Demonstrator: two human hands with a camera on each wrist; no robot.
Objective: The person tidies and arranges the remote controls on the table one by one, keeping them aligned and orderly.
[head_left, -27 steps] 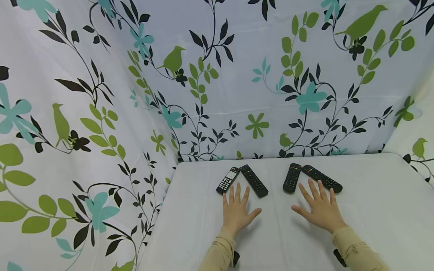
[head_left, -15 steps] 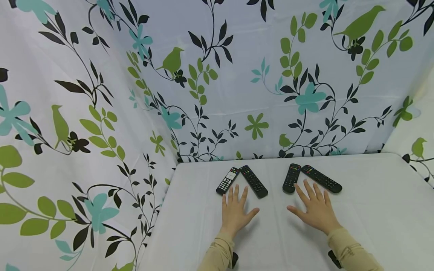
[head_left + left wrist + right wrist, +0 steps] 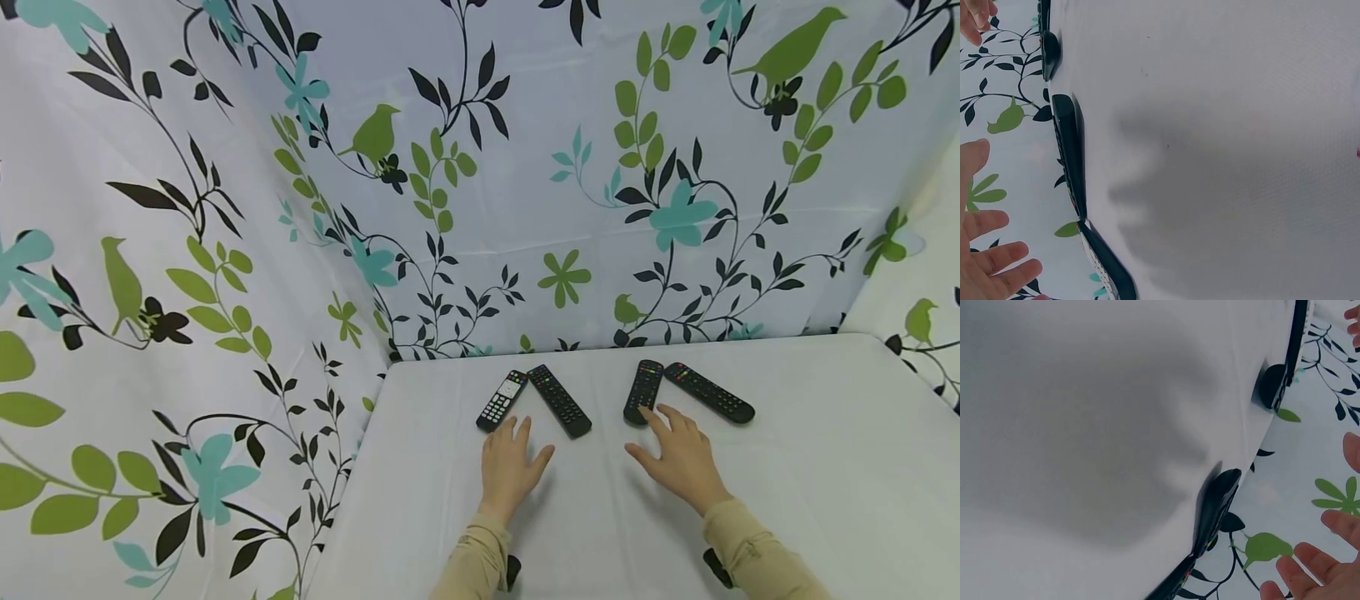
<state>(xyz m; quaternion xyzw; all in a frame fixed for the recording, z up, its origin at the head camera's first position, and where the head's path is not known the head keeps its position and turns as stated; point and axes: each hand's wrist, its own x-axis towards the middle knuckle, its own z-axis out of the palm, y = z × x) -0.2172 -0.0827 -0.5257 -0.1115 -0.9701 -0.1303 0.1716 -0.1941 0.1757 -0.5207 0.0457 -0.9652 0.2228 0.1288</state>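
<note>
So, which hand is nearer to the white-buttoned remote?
Left. The left hand is just in front of the white-buttoned remote; the right hand is well to its right.

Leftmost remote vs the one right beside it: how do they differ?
Keys: the leftmost remote has pale keys and a light patch near its far end; the neighbouring remote has dark keys.
Length: the leftmost remote looks shorter than the neighbouring remote.
Pose: the leftmost remote's far end slants right, the neighbouring remote's slants left.
Shared: dark bodies, keys up, lying on the white table.
</note>
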